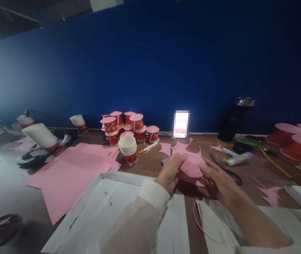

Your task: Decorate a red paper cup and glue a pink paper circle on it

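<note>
A round pink paper disc (192, 164) is held between my two hands above the brown table. My left hand (172, 171) grips its left edge, thumb on top. On the opposite edge, my right hand (215, 178) pinches it with thumb and fingers. Cut pink paper scraps (180, 145) lie just behind and under the disc. Black scissors (232, 175) rest to the right of my right hand. A white-and-red paper cup (128, 148) stands upright to the left, in front of several red cups (139, 124) topped with pink discs.
Pink paper sheets (73, 173) and a white box lid (108, 197) lie at left. Glue sticks (239, 159) and a dark bottle (231, 120) are at right. A lit phone (181, 124) leans at the blue partition (150, 63). Papers (219, 218) lie near my right forearm.
</note>
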Tool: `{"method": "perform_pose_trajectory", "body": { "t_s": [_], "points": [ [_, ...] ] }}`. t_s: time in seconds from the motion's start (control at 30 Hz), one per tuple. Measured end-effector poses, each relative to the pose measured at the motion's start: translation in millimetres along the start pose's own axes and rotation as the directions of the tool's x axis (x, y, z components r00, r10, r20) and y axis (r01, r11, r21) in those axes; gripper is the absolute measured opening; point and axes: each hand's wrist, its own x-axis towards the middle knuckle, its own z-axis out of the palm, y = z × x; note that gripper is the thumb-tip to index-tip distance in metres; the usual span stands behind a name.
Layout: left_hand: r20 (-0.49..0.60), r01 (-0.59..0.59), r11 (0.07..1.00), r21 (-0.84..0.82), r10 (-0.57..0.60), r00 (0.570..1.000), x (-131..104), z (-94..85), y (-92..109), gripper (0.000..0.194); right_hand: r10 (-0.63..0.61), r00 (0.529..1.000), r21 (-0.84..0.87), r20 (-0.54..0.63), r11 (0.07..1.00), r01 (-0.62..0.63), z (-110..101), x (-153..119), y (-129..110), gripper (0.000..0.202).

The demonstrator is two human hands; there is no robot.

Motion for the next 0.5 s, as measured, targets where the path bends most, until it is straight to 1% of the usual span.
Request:
{"method": "perform_pose_trajectory", "body": {
  "t_s": [0.13,0.2,0.27,0.33,0.4,0.5],
  "points": [
    [0.007,0.031,0.999,0.006,-0.031,0.999,1.5,-1.6,-1.1,0.043,0.012,0.999,0.031,-0.03,0.999,-0.012,0.6,0.2,-1.8,0.067],
    [0.005,0.05,0.999,0.021,-0.05,0.999,3.1,-3.3,-2.2,0.047,0.021,0.997,0.051,-0.07,0.999,-0.018,-1.5,2.9,-1.8,0.06],
    [0.003,0.052,0.998,0.027,-0.052,0.999,4.7,-4.9,-3.4,0.052,0.034,0.995,0.068,-0.093,0.997,-0.027,-4.6,6.6,-1.4,0.049],
    [0.0,0.056,0.998,0.006,-0.056,0.998,5.7,-6.0,-4.5,0.062,0.031,0.996,0.079,-0.085,0.997,-0.025,-8.3,10.5,0.0,0.04],
    [-0.009,0.067,0.997,-0.025,-0.068,0.998,5.8,-6.3,-5.0,0.072,0.024,0.998,0.086,-0.057,0.996,-0.019,-12.1,14.0,2.4,0.036],
    [-0.004,0.082,0.996,-0.032,-0.082,0.997,4.6,-5.7,-4.0,0.073,0.023,0.999,0.111,-0.038,0.994,-0.019,-16.5,17.9,6.6,0.035]
  ]
}}
